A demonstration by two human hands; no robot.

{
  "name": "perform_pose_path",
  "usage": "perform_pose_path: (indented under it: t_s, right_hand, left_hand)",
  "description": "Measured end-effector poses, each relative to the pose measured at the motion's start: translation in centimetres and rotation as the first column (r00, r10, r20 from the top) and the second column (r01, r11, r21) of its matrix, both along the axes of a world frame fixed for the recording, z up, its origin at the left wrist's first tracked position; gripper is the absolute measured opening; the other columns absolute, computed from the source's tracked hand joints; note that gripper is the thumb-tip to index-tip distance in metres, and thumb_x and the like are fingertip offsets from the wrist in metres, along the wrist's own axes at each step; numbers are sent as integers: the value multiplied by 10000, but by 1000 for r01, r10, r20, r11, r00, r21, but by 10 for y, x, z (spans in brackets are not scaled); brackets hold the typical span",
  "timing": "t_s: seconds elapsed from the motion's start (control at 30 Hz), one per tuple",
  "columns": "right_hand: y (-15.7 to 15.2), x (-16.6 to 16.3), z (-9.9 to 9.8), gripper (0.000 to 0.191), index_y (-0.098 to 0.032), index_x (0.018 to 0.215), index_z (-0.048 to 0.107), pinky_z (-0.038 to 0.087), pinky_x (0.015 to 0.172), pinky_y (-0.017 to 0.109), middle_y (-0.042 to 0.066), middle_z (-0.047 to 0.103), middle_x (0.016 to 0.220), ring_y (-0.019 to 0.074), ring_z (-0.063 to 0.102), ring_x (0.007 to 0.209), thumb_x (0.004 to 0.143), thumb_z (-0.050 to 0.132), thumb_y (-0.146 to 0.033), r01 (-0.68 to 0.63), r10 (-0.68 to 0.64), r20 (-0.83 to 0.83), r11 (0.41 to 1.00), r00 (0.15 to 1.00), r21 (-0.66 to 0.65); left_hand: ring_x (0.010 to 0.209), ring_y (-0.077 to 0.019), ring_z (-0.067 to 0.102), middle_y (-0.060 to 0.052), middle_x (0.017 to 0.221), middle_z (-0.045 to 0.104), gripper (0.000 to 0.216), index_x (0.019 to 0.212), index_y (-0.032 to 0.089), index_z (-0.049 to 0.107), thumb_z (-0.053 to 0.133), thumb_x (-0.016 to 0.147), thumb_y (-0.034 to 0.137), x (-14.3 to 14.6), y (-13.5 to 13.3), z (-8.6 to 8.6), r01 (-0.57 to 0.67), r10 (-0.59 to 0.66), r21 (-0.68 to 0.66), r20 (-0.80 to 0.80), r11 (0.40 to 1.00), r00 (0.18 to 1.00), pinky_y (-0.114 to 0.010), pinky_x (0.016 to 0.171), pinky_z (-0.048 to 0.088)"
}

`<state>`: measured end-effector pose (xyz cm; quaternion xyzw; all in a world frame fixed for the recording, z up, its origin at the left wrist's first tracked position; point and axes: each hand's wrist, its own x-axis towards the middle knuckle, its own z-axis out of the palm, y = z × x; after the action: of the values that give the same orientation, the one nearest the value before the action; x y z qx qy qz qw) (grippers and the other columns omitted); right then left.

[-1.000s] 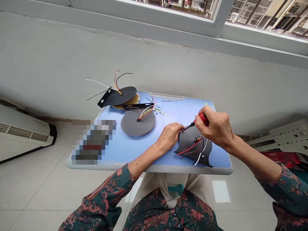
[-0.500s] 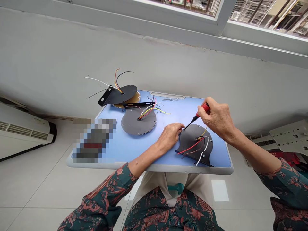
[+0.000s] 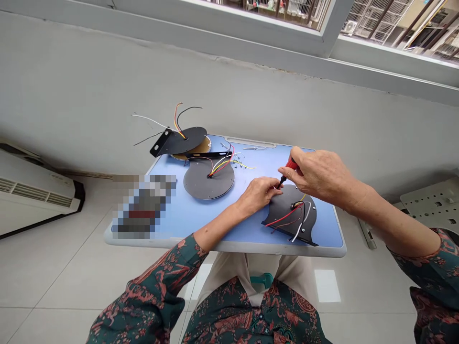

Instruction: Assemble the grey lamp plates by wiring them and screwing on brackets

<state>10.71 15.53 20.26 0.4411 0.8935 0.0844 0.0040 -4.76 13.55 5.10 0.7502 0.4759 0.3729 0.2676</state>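
Note:
In the head view my right hand [image 3: 315,174] is wrapped round the red handle of a screwdriver [image 3: 292,163], whose dark shaft points down at the upper left edge of a dark grey metal plate [image 3: 283,210]. My left hand [image 3: 258,193] is pinched at the screwdriver's tip, on the same edge. What its fingertips hold, if anything, is hidden. Red, white, black and yellow wires [image 3: 304,215] come out of a hole in this plate. Shiny screw heads show along its right rim, and its bent flange faces me.
On the blue table [image 3: 222,222] lies a second round plate with wires [image 3: 204,184]. Behind it, a third plate [image 3: 190,141] rests tilted on a gold-coloured disc [image 3: 201,149]. Small screws [image 3: 238,161] and thin metal pieces [image 3: 254,148] lie nearby. A blurred-out object [image 3: 143,208] is at left.
My right hand has moved left and the screwdriver stands steeper. My left fingers have shifted onto the plate's edge and closed in at the screwdriver's tip.

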Motion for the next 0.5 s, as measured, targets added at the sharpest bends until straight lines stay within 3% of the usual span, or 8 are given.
perform_pose_path:
  t_s: [0.13, 0.23, 0.37, 0.5]
  right_hand:
    - [-1, 9, 21, 160, -186, 1056, 625, 296, 607, 281, 67, 716, 1008, 155, 577, 748, 973, 506, -252, -228, 222, -56, 965, 973, -131]
    - [-1, 9, 25, 154, -178, 963, 654, 285, 605, 283, 56, 717, 958, 136, 540, 702, 954, 501, -197, -276, 273, -48, 953, 961, -122]
    - [-5, -4, 13, 363, -147, 794, 669, 217, 588, 298, 84, 666, 722, 152, 486, 622, 991, 461, -370, -85, 79, 65, 992, 995, 90]
    - [-12, -17, 3, 582, -139, 688, 664, 199, 595, 305, 96, 568, 564, 170, 474, 567, 1030, 298, -436, 43, -75, 155, 978, 985, 203]
  left_hand:
    - [894, -165, 661, -7, 973, 740, 152, 946, 206, 720, 704, 834, 105, -2, 3, 1, 49, -49, -98, 3, 994, 999, -291, 868, 516]
    - [937, -180, 641, -12, 997, 730, 319, 1060, 227, 737, 767, 765, 111, -5, 2, -1, 43, -41, -170, 12, 985, 999, -295, 873, 509]
    - [818, -148, 624, 6, 925, 712, 381, 1120, 226, 731, 749, 756, 113, -6, 3, -7, 56, -37, -253, 81, 966, 996, -271, 808, 500]
    - [708, -126, 598, 18, 809, 699, 349, 1118, 189, 743, 750, 773, 139, -1, 4, -12, 45, -14, -268, 117, 963, 993, -236, 726, 472]
